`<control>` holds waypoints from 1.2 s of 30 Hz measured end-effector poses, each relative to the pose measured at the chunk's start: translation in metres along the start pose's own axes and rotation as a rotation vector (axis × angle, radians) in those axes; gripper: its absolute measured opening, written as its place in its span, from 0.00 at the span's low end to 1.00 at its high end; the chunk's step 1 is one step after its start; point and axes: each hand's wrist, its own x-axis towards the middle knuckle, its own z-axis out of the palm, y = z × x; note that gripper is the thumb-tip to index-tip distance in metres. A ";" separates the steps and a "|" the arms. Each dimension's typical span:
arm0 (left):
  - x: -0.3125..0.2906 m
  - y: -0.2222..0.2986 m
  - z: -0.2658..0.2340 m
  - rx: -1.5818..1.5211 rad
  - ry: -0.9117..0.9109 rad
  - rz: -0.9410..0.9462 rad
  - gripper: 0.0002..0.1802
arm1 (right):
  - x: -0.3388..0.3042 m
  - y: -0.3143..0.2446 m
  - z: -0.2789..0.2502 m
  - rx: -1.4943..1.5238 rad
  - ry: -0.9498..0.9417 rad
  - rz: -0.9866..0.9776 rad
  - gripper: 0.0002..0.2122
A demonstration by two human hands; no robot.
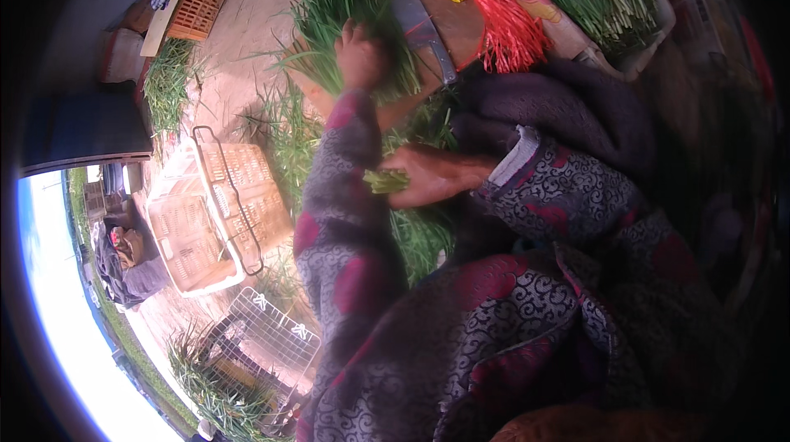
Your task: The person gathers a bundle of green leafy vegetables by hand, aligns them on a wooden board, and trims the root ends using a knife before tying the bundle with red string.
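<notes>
Few green stalks (pixel 385 181) lie pinched between right-hand fingers (pixel 409 187).

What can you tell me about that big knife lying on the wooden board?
The cleaver has a broad, rectangular grey blade that looks like dull metal and a short dark handle pointing toward the person. It lies flat on the brown wooden board, unheld. A bundle of green chives lies just to its left, pressed down by the left hand, and a bunch of red ties lies to its right. Neither hand touches it.
</notes>
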 end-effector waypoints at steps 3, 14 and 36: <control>0.000 0.003 -0.008 -0.324 0.146 -0.073 0.06 | -0.003 -0.001 -0.001 0.079 0.004 -0.077 0.06; -0.224 -0.043 -0.171 -0.691 -0.120 -0.556 0.06 | 0.019 -0.026 -0.019 0.186 0.322 -0.216 0.10; -0.294 0.122 -0.224 -2.147 -0.235 -0.223 0.49 | 0.143 -0.103 0.087 0.027 0.353 -0.398 0.10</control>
